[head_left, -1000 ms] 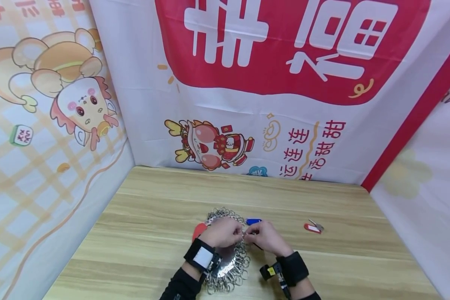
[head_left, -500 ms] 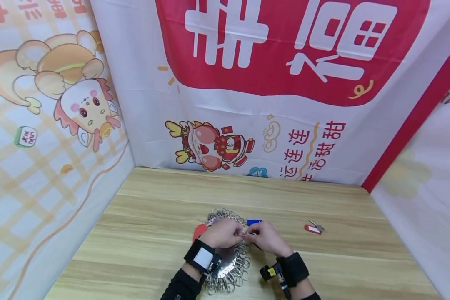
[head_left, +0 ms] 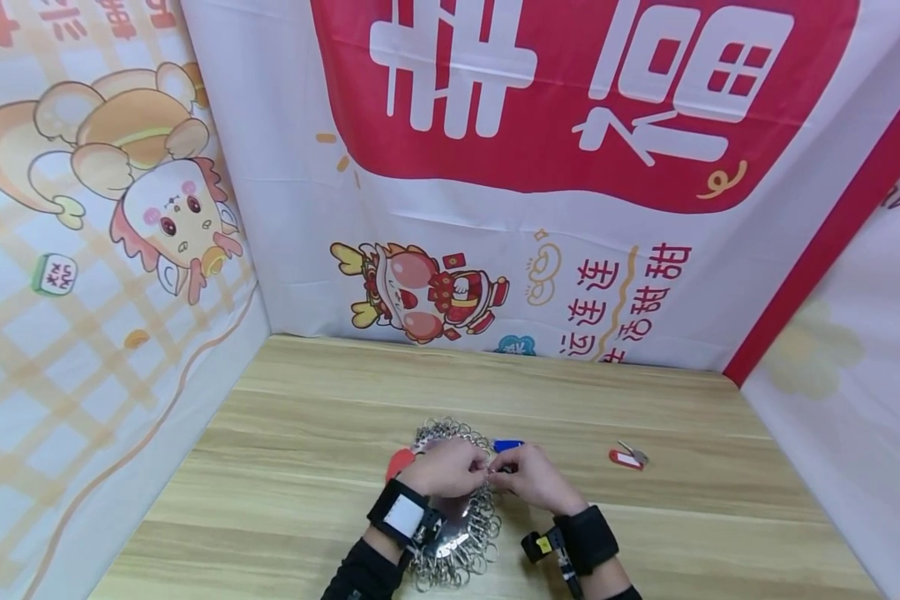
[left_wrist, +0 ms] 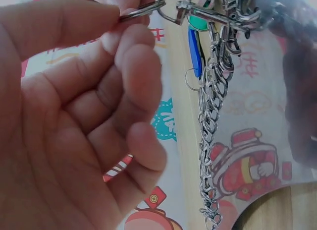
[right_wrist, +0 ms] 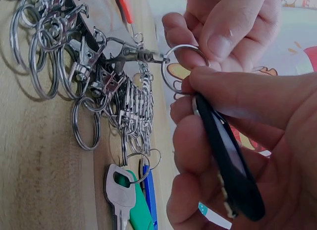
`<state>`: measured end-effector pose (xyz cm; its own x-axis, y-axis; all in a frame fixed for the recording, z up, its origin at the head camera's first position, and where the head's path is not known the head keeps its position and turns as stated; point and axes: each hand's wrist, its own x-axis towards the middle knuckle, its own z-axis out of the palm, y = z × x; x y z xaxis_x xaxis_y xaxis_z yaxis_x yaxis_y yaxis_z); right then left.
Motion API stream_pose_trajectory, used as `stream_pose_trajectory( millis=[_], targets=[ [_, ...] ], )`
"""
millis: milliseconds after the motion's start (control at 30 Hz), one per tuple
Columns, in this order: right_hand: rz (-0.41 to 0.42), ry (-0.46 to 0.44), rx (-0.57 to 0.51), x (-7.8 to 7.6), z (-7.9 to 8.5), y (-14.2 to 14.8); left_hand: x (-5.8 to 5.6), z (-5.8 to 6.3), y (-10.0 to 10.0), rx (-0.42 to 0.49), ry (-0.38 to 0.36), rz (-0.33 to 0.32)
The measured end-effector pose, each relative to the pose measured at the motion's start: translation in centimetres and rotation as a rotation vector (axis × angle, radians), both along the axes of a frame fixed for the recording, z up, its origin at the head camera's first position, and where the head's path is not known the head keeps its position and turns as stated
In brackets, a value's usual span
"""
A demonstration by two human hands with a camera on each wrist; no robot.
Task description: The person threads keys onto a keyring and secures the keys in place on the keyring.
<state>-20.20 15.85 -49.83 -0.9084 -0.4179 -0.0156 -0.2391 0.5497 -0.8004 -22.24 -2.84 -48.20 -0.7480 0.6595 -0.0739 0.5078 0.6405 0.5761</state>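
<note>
My left hand (head_left: 450, 468) reaches over a round clear piece (head_left: 456, 527) rimmed with swivel clasps and split rings. Its thumb and finger pinch a split ring (left_wrist: 143, 12) that hangs from a swivel clasp (left_wrist: 183, 9). Meeting it from the other side, my right hand (head_left: 532, 477) grips a black key tag (right_wrist: 225, 158), thumb and fingertip right at the same split ring. Part of a metal key shows along the tag's edge. Below the rim, in the right wrist view, lie a silver key (right_wrist: 120, 190), a green tag (right_wrist: 141, 210) and a blue tag (right_wrist: 148, 190).
On the wooden table (head_left: 285, 467), a red-rimmed key tag (head_left: 627, 458) with a key lies to the right. A red tag (head_left: 400, 463) shows beside my left wrist. Printed cloth walls (head_left: 300, 250) stand behind and at both sides.
Both hands stay almost in place at the rim, with small finger shifts. The dark tag end that stuck out below my right hand no longer shows there in the head view.
</note>
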Motion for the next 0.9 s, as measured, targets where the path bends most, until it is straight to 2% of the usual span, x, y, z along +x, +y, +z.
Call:
stream_pose_trajectory(
  millis=[133,300,600,900],
  targets=[
    [0.009,0.008,0.003,-0.04,-0.07,0.05,-0.04,0.11,-0.16,0.02,-0.059,-0.015],
    [0.009,0.013,0.01,-0.01,-0.04,0.04,-0.17,0.03,-0.19,0.021,-0.086,-0.021],
    [-0.001,-0.018,-0.033,-0.09,-0.03,0.04,-0.51,-0.25,-0.31,0.033,-0.064,-0.024],
    [-0.002,-0.019,-0.024,-0.08,0.06,0.08,-0.85,-0.78,-0.28,0.008,-0.04,-0.026]
  ],
)
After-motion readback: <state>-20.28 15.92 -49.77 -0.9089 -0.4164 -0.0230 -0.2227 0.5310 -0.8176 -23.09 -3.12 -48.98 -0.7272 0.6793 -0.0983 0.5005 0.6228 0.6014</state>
